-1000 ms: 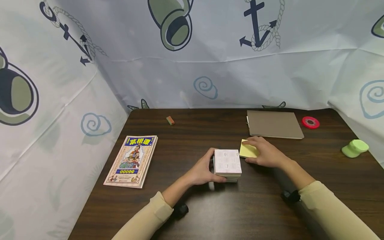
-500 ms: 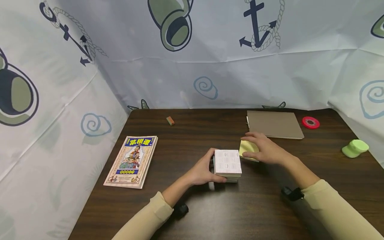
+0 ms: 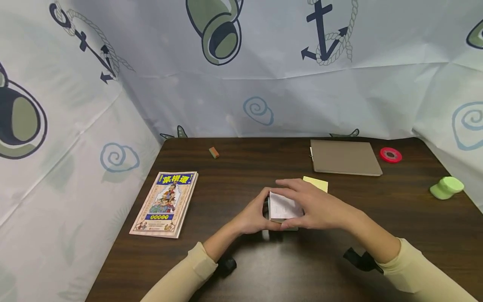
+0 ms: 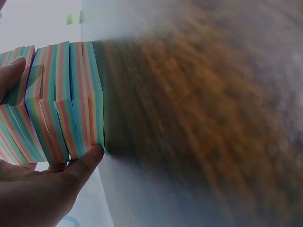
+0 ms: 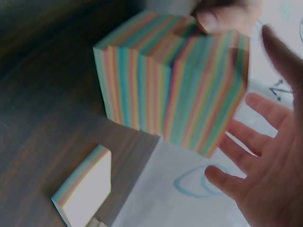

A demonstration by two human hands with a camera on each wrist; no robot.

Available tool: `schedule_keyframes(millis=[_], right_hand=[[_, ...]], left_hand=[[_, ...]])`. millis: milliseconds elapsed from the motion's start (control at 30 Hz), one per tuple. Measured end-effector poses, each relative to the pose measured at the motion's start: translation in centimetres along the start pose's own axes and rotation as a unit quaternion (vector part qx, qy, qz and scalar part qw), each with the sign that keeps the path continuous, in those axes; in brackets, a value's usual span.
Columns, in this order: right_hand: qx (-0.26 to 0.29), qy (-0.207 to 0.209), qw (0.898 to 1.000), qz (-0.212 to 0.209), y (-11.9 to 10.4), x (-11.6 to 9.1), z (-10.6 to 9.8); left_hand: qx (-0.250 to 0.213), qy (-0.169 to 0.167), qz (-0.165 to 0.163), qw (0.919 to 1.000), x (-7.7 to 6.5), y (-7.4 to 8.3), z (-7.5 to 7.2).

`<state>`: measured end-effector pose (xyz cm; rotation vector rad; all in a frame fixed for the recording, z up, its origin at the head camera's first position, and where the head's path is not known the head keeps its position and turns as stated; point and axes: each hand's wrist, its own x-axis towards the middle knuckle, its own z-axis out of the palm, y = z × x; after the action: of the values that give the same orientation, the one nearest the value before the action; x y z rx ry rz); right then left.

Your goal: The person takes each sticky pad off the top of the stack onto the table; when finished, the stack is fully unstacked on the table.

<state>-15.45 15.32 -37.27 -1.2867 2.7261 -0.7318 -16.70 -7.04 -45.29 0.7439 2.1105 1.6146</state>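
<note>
A tall stack of sticky note pads [image 3: 284, 208] stands on the table, its edges striped pink, yellow, green and blue in the left wrist view. My left hand [image 3: 252, 214] grips the stack from its left side, thumb on the near side and fingers on the far side. Around the stack's right side and over its top reaches my right hand [image 3: 320, 205]. In the right wrist view its fingers [image 5: 262, 116] are spread beside the stack, thumb apart from it. A single pad with a yellow top [image 3: 318, 183] lies behind the right hand, partly hidden by it.
A comic-style book [image 3: 166, 204] lies at the left. A small eraser-like block [image 3: 214, 152] sits at the back. Toward the back right are a grey-brown notebook [image 3: 345, 157], a red ring-shaped roll [image 3: 390, 154] and a light green object [image 3: 447, 187]. A printed curtain [image 3: 226, 100] borders the table.
My right hand has left the yellow-topped pad and moved left and nearer to the stack, now reaching over it. The yellow-topped pad has shifted slightly. The left hand keeps its grip.
</note>
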Motion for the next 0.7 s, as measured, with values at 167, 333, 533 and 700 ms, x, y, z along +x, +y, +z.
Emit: schedule_keyframes(millis=[167, 333, 533, 700], right_hand=[[-0.021, -0.001, 1.000, -0.013, -0.1, 0.0, 0.9], [-0.022, -0.004, 1.000, -0.014, 0.2, 0.1, 1.3], [-0.028, 0.000, 1.000, -0.013, 0.4, 0.2, 1.5], [-0.024, -0.010, 1.000, -0.006, 0.4, 0.1, 1.2]], left_hand=[[0.003, 0.005, 0.001, 1.0000, 0.0, -0.1, 0.0], [0.004, 0.006, -0.004, 1.0000, -0.1, -0.1, 0.0], [0.003, 0.006, -0.005, 1.0000, 0.0, -0.2, 0.1], [0.000, 0.005, 0.004, 1.0000, -0.1, 0.0, 0.1]])
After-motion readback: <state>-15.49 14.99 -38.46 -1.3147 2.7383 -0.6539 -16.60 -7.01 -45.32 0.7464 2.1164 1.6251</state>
